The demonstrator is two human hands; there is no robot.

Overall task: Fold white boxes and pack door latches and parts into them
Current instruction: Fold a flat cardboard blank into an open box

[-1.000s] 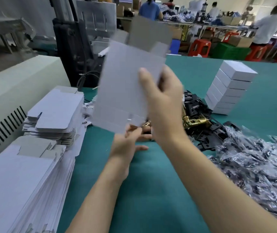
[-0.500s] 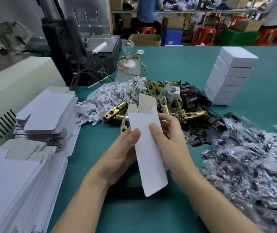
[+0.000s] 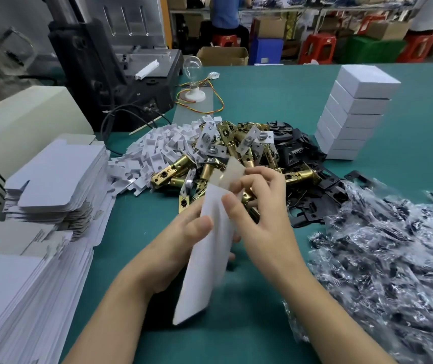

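Green-topped table (image 3: 275,82), with a black machine (image 3: 100,74) at its far left, cables trailing from the rear, and a cream casing (image 3: 26,119) with vent slots beside it. Clear light bulb (image 3: 191,65) upright on a white base, coloured wires (image 3: 210,106) looping from it across the table. Beyond the far edge: open cardboard box (image 3: 223,55), blue bin (image 3: 266,51), red stools (image 3: 317,47), green crates (image 3: 373,49), a seated person in blue (image 3: 226,11).

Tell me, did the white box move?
Yes. The box came down: a second ago it covered the black machine; now it hangs lower, its top reaching only the latches.
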